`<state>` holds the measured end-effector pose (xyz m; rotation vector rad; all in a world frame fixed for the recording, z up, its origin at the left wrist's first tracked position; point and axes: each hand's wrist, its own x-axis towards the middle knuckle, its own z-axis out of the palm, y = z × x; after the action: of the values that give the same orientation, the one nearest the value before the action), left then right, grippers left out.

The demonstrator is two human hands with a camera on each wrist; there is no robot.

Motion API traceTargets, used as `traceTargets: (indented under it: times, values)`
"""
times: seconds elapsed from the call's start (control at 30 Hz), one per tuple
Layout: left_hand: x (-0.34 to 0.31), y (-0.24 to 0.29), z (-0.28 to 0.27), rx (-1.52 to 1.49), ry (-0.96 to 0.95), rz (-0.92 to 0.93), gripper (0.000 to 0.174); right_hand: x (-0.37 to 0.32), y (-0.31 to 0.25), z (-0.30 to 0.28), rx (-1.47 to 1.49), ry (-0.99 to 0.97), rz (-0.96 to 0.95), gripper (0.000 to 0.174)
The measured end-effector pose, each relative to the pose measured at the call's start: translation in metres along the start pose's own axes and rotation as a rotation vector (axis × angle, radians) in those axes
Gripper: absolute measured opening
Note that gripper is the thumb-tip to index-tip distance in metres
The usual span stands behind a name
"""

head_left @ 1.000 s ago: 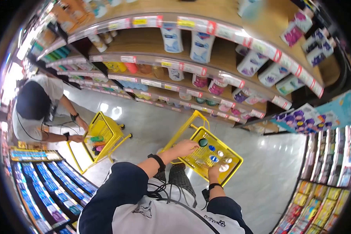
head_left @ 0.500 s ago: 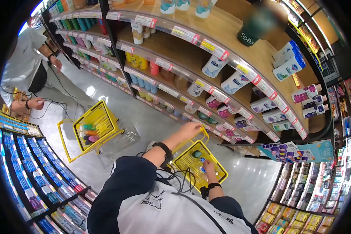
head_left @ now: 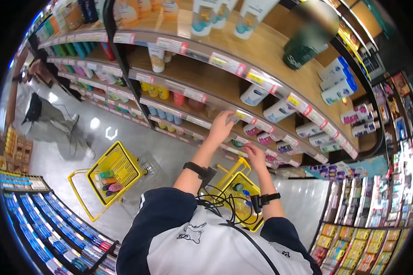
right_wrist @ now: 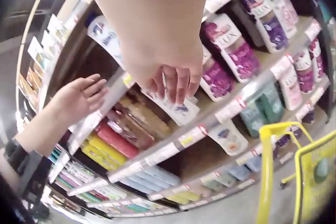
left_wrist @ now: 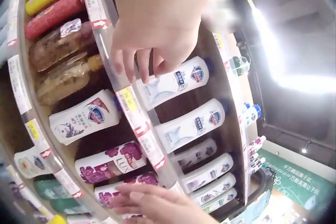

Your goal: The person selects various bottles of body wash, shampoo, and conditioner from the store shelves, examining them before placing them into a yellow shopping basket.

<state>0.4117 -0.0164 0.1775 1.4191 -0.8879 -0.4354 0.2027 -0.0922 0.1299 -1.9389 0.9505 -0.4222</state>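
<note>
My left hand (head_left: 222,127) reaches up to the shelf front, loosely bent fingers hanging beside the price strip, nothing held in them. In the left wrist view, white bottles with a blue shield label (left_wrist: 178,85) lie just behind those fingers. Lower and to the right, my right hand (head_left: 255,156) is extended at the shelves with relaxed fingers. In the right wrist view its fingertips overlap a white bottle (right_wrist: 181,112) on the shelf; whether they touch it I cannot tell. Purple-flowered LUX bottles (right_wrist: 231,48) stand close beside that hand.
A yellow basket cart (right_wrist: 266,182) holding several bottles stands below my arms. Another yellow cart (head_left: 119,158) with bottles is at the left, a person in grey trousers (head_left: 55,121) beyond it. A dark green tub (head_left: 303,55) sits on the upper shelf.
Both my hands have left the cart area and risen forward to the shelves, the left one higher. The other person has moved away from the second cart.
</note>
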Motion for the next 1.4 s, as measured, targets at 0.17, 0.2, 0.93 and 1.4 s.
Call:
traceTargets:
  times: [0.17,0.2,0.93,1.4]
  values:
    - [0.024,-0.009,-0.04,0.117,0.266,0.104,0.038,0.026,-0.045,0.008,0.138,-0.075,-0.022,0.023]
    - [0.028,-0.01,-0.052,0.13,0.354,0.09,0.04,0.033,-0.047,0.011,0.158,-0.106,-0.013,0.022]
    - [0.15,-0.076,-0.228,0.653,0.735,0.047,0.055,0.27,-0.269,0.269,0.116,0.033,-0.357,0.035]
    - [0.155,-0.083,-0.209,0.739,0.634,0.073,0.038,0.288,-0.256,0.248,-0.175,0.094,-0.538,0.069]
